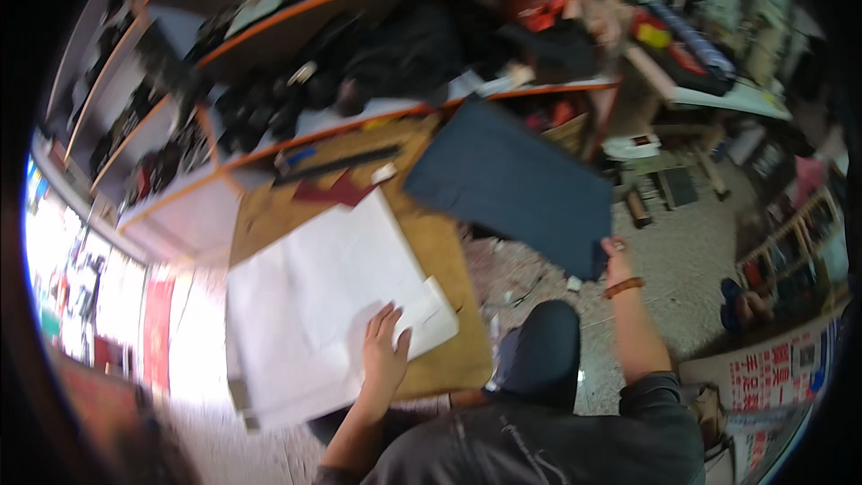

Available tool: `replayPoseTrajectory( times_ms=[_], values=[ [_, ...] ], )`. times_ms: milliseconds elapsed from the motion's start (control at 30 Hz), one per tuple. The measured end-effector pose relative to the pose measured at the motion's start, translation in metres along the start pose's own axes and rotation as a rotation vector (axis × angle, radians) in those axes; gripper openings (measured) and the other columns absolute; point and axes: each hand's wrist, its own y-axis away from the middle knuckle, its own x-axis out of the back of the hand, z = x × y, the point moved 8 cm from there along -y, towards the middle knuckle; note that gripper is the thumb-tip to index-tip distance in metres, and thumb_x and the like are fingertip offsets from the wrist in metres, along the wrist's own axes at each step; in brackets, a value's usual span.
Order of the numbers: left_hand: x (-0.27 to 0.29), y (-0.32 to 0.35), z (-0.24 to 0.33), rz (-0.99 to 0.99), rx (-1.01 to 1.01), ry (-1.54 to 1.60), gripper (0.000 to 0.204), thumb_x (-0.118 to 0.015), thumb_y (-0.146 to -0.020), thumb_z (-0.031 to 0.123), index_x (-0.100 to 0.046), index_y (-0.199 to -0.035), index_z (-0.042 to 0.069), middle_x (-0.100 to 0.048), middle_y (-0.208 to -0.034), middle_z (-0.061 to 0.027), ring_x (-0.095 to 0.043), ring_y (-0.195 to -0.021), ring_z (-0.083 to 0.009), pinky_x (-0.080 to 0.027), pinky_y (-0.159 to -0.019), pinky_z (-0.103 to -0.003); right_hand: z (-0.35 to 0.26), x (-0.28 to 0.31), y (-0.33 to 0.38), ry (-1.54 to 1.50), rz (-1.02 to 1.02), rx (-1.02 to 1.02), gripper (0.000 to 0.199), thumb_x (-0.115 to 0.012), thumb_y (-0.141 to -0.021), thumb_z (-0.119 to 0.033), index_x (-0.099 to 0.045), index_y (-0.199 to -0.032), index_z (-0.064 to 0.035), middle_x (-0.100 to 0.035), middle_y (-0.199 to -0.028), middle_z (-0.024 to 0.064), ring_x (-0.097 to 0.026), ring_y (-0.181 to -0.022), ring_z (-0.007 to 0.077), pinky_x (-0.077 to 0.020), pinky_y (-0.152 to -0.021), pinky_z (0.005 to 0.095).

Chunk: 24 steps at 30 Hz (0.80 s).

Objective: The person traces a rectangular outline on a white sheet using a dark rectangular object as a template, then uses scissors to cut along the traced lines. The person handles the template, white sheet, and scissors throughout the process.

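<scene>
My left hand (pixel 384 355) rests on a large white sheet (pixel 305 278), its fingers stretched out near the sheet's right edge. The sheet covers much of a wooden table (pixel 449 256) and hangs past its left side. In my right hand (pixel 617 260) is the near right corner of a stiff-looking dark blue sheet (pixel 512 175), pinched between thumb and fingers. That sheet slants out over the floor, and its far left part overlaps the table's back right corner. Whether it rests on the table there, I cannot tell.
A dark red scrap (pixel 337 190) and a long black strip (pixel 341 163) lie at the table's back. Behind stand orange-edged shelves (pixel 404 2) full of dark items. Low wooden pieces (pixel 678 187) stand on the floor at right; a printed board (pixel 763 386) is at lower right.
</scene>
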Motion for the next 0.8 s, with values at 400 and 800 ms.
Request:
replayPoseTrajectory(
  times_ms=[400,800],
  values=[
    [0.012,0.081,-0.023,-0.011,0.004,-0.311,0.052,-0.072,-0.077,0.025,-0.057,-0.125,0.009,-0.049,-0.138,-0.0142,-0.045,-0.128,-0.0323,-0.034,-0.108,-0.049,-0.017,-0.003,0.03,0.35,0.089,0.308,0.047,-0.062,-0.095,-0.019,-0.044,-0.137,-0.0066,-0.05,-0.137,0.0126,-0.055,-0.114,0.0277,-0.0478,-0.091,0.0355],
    [0.08,0.152,-0.058,0.383,0.243,-0.247,0.038,-0.068,-0.076,0.006,-0.061,-0.114,0.003,-0.058,-0.124,-0.0184,-0.053,-0.114,-0.0375,-0.041,-0.099,-0.044,-0.05,-0.221,0.259,0.966,-0.979,1.398,0.033,-0.061,-0.087,-0.01,-0.056,-0.119,-0.0086,-0.062,-0.098,0.0137,-0.06,-0.095,0.0342,-0.0499,-0.079,0.0444]
  ],
)
